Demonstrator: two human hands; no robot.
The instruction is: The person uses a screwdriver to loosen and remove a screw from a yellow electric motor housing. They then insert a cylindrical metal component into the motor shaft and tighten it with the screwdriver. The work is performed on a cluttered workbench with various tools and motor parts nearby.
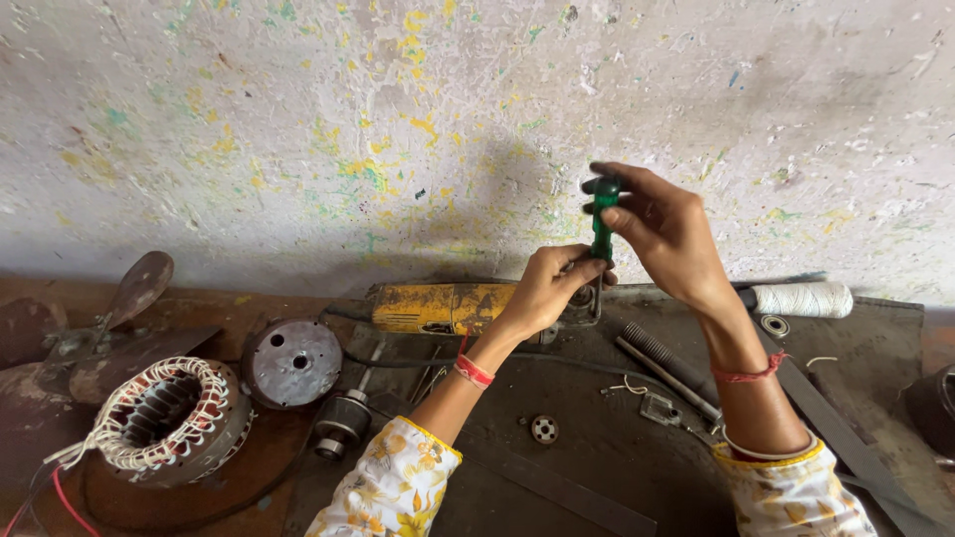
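My right hand (pixel 665 231) grips the green handle of a screwdriver (pixel 603 214), held upright with its tip pointing down. My left hand (pixel 550 286) pinches the screwdriver's shaft low down, right above the head of a yellow angle grinder (pixel 448 307) that lies along the back of the workbench. The shaft's tip and the spot it touches are hidden behind my left fingers. Both wrists wear red threads and floral sleeves.
A motor stator with white-tied windings (pixel 164 418) lies at the left, beside a round metal end cover (pixel 292 362) and a rotor (pixel 341 424). A spool of white thread (pixel 801 298), a threaded rod (pixel 665 360), a bearing (pixel 544 429) and flat metal bars lie on the dark bench (pixel 597 447).
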